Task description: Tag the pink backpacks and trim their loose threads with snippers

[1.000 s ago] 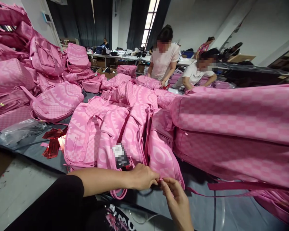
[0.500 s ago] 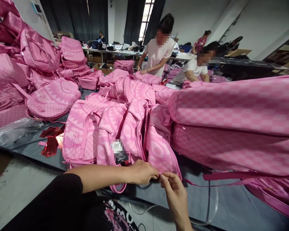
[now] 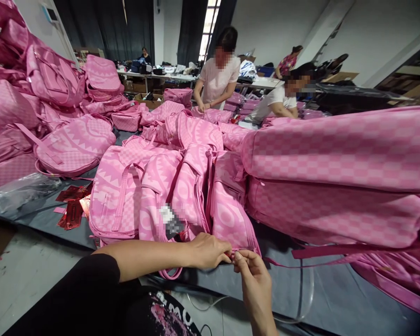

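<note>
A row of pink patterned backpacks (image 3: 182,191) lies on the grey table (image 3: 339,303) in front of me. My left hand (image 3: 210,251) and my right hand (image 3: 254,275) meet at the lower front edge of one pink backpack (image 3: 233,219). Both hands pinch a small part at that edge, with fingertips touching; something red shows between them. What the pinched part is I cannot make out. A black hang tag (image 3: 171,221) hangs from the bag just left of it.
Tall stacks of pink bags fill the left (image 3: 49,93) and the right (image 3: 336,177). Red foil tags (image 3: 72,205) and a clear plastic bag (image 3: 21,189) lie at the left. Two people (image 3: 219,77) work at the far side of the table; others sit farther back.
My hands stay pinched together at the bag's edge and shift only slightly. The far person in the light shirt has moved left and bent over a bag.
</note>
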`<state>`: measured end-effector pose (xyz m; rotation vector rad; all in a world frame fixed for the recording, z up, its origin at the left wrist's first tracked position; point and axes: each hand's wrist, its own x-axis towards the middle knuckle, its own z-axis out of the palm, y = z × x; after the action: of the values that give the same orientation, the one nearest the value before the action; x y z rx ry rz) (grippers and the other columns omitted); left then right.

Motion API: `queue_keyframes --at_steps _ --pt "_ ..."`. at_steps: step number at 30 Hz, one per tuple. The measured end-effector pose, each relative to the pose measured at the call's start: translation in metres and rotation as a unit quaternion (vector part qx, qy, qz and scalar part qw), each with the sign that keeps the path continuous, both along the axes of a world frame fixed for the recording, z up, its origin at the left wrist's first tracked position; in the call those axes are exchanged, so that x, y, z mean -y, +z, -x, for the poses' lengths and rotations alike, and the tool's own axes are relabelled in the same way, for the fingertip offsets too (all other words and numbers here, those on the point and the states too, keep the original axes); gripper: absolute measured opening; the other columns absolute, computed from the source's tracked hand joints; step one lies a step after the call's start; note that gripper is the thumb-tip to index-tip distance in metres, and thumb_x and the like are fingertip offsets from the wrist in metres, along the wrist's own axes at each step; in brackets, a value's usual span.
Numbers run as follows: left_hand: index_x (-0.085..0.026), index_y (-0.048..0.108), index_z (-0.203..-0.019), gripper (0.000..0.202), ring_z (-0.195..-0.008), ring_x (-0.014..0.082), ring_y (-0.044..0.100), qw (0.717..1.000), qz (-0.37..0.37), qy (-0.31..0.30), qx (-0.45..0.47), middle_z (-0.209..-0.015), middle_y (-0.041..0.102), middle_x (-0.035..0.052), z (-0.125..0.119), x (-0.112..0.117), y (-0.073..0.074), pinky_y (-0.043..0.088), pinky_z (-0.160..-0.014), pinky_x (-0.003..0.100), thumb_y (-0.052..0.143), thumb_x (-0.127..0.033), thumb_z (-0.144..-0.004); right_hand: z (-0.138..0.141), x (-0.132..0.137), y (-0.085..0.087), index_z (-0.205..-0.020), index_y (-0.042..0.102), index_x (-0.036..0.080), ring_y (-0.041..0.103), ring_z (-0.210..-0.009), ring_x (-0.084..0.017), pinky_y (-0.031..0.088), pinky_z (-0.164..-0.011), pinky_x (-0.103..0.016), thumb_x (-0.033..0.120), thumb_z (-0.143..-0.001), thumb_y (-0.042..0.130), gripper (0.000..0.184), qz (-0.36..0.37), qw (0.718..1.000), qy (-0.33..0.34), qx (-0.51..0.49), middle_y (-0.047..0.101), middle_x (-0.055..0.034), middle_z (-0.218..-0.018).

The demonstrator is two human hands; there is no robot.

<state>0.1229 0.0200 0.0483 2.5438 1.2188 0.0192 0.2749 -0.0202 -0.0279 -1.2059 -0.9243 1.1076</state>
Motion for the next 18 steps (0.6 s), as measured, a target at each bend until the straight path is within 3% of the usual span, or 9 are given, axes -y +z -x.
queue_keyframes --at_steps 6,10,13,15,17,18 --pt "-0.017 0.065 -0.102 0.018 -0.097 0.0233 0.071 1.0 -0.028 -0.012 -0.004 -0.106 0.074 0.0069 0.002 0.0 0.002 0.051 -0.073 0.029 0.05 -0.025 -0.095 0.0 -0.001 -0.004 -0.083 0.063 0.018 0.052 -0.055 -0.013 0.045 -0.05 -0.024 0.053 -0.07 0.078 0.041 0.003 1.0 0.009 -0.019 0.06 0.0003 -0.063" --pt "-0.019 0.066 -0.101 0.018 -0.09 0.0213 0.072 0.999 -0.022 -0.023 -0.005 -0.1 0.076 0.0045 0.0 0.0 -0.002 0.051 -0.068 0.027 0.052 -0.029 -0.095 0.003 -0.002 -0.005 -0.083 0.063 0.018 0.05 -0.054 -0.012 0.044 -0.05 -0.023 0.054 -0.071 0.077 0.041 0.001 1.0 0.001 -0.02 0.058 0.0012 -0.062" --pt "-0.018 0.067 -0.096 0.016 -0.088 0.0215 0.073 0.999 -0.023 -0.021 -0.004 -0.097 0.076 0.0051 -0.002 0.002 -0.002 0.052 -0.068 0.027 0.052 -0.022 -0.093 0.003 0.001 -0.001 -0.083 0.062 0.018 0.051 -0.054 -0.013 0.044 -0.05 -0.024 0.056 -0.072 0.075 0.042 0.003 1.0 0.01 0.002 0.059 0.0005 -0.062" --pt "-0.017 0.067 -0.099 0.015 -0.091 0.0217 0.072 0.999 -0.027 -0.024 0.004 -0.101 0.075 0.0059 0.002 0.003 0.007 0.054 -0.072 0.029 0.054 -0.023 -0.093 -0.004 0.004 0.006 -0.092 0.064 0.017 0.057 -0.058 -0.016 0.049 -0.055 -0.028 0.057 -0.074 0.072 0.044 -0.004 0.998 0.023 0.051 0.064 -0.0025 -0.069" --pt "-0.018 0.064 -0.111 0.022 -0.107 0.0217 0.068 0.996 -0.054 -0.014 0.068 -0.116 0.072 0.0076 0.015 -0.001 0.025 0.055 -0.085 0.031 0.056 -0.028 -0.093 -0.019 0.002 0.012 -0.106 0.065 0.018 0.065 -0.069 -0.021 0.053 -0.064 -0.033 0.059 -0.077 0.067 0.05 -0.025 0.99 0.004 0.14 0.07 -0.0081 -0.087" --pt "-0.019 0.062 -0.117 0.026 -0.116 0.0218 0.064 0.99 -0.076 0.021 0.12 -0.123 0.069 0.0087 0.026 -0.007 0.037 0.053 -0.095 0.034 0.056 -0.03 -0.094 -0.028 -0.002 0.015 -0.111 0.065 0.018 0.067 -0.076 -0.023 0.054 -0.069 -0.035 0.059 -0.078 0.065 0.053 -0.037 0.981 -0.024 0.19 0.071 -0.0111 -0.097"
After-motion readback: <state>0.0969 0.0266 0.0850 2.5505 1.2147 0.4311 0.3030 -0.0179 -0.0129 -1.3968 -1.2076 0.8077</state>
